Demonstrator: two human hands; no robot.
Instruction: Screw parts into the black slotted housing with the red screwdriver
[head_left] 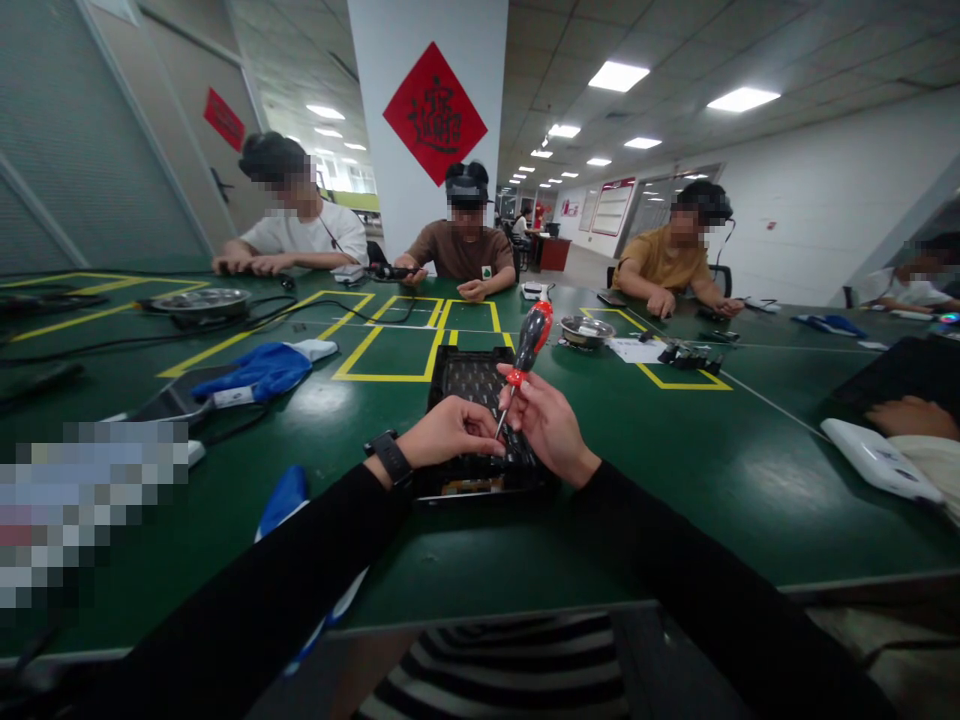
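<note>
A screwdriver (533, 335) with a red and black handle leans over an open black casing (469, 375), its thin shaft pointing down into it. Around the lower end of the handle are the fingers of my right hand (555, 425). My left hand (457, 432) has its fingers pinched together right beside the shaft's tip. Whatever sits between those fingertips is too small or hidden to make out. Inside the casing's near side shows an orange-brown part (472, 487). Both hands cover much of the casing's middle.
Blue work gloves (262, 372) lie on the green table (675, 520) to the left. Metal bowls (587, 330) and small black parts (686, 357) lie farther off. A white device (881, 460) is at the right. Several people sit around the table.
</note>
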